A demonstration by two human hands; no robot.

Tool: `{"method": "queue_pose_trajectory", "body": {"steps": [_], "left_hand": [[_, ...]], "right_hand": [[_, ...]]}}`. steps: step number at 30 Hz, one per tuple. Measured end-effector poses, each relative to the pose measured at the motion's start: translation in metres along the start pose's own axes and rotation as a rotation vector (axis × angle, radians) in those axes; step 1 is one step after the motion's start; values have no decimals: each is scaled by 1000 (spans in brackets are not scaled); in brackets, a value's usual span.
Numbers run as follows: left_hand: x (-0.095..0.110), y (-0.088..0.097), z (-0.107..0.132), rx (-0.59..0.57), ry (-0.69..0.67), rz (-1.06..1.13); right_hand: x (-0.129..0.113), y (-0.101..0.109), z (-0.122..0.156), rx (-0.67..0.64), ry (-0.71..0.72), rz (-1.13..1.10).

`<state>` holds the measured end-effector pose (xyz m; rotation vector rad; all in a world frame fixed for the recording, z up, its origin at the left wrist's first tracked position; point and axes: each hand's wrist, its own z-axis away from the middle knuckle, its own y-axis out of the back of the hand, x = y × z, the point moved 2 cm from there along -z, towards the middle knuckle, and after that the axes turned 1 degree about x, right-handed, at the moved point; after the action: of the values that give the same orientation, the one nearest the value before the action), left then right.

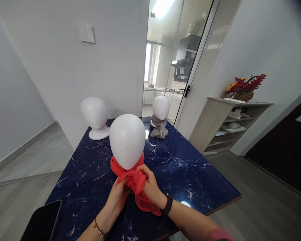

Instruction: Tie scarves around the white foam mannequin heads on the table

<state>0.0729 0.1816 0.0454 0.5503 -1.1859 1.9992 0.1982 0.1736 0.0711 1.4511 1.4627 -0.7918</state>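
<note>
A white foam mannequin head (127,140) stands near the front of the dark blue marble table (190,174). A red scarf (137,187) is wrapped around its neck, with the ends bunched in front. My left hand (117,197) grips the scarf from the left, fingers closed on the cloth. My right hand (150,187), with a black band on the wrist, pinches the bunched cloth from the right. The scarf's tail hangs over my right wrist.
A bare white mannequin head (95,115) stands at the back left. Another white head (161,108) with a grey scarf (159,129) stands at the back right. A black phone (42,222) lies at the front left corner. A shelf (225,124) with a flower basket (244,87) is to the right.
</note>
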Motion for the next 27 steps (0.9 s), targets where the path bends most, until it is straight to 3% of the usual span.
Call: {"method": "queue_pose_trajectory", "body": {"steps": [3, 6, 9, 12, 16, 22, 27], "left_hand": [[-1, -1, -2, 39, 29, 8], [-2, -1, -3, 30, 22, 20], [-2, 0, 1, -15, -23, 12], [-1, 1, 6, -32, -66, -21], [0, 2, 9, -70, -129, -26], [1, 2, 8, -64, -171, -28], [2, 1, 8, -36, -124, 91]], "right_hand": [[12, 2, -8, 187, -268, -421], [18, 3, -14, 326, -357, -597], [12, 7, -14, 333, -254, -368], [0, 7, -8, 160, -50, -3], [-6, 1, -3, -20, 127, 312], [-5, -5, -3, -106, 170, 713], [-7, -3, -6, -131, 237, 799]]}}
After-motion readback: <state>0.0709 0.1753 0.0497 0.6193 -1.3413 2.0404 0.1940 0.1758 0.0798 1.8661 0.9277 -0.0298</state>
